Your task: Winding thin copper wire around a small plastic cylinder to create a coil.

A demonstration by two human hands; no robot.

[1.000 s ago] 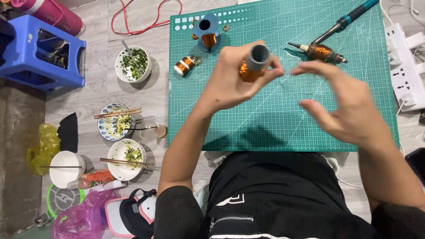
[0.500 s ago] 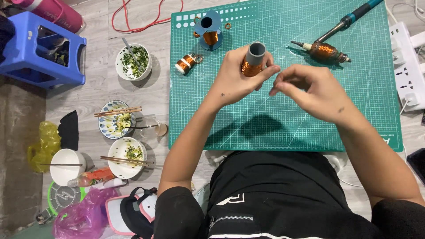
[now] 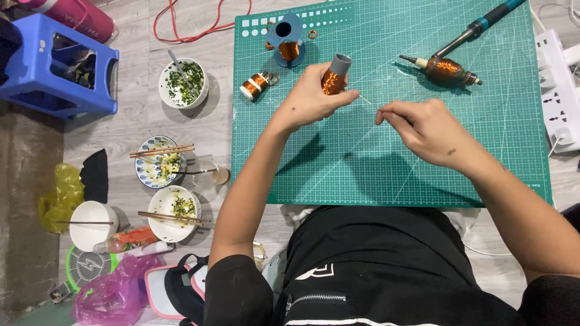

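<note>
- In the head view we see our left hand (image 3: 311,96) clamped around a grey tube wound with copper wire (image 3: 334,75), held upright-ish just above the green cutting mat (image 3: 362,175), its grey end pointing away from us.
- Our right hand (image 3: 423,127) sits just to the right of it, apart from the left hand, with thumb and forefinger pinched together — on what looks like a very thin strand running toward the coil, though the strand is too fine for us to be sure.
- On the mat beyond the hands lie a blue spool holder (image 3: 288,39), a small copper coil with white bands (image 3: 255,86) near the mat's left edge, and a copper-wound motor armature (image 3: 444,67) to the right, touching the tip of a soldering iron with a blue handle (image 3: 477,27).
- A white power strip (image 3: 559,90) lies off the mat's right edge.
- On the floor to the left we see bowls of food — a white bowl with chopped greens (image 3: 183,83), a patterned bowl with chopsticks across it (image 3: 158,161), another white bowl with chopsticks (image 3: 174,212) — plus a blue plastic stool (image 3: 57,66) and a red cable (image 3: 193,27).
</note>
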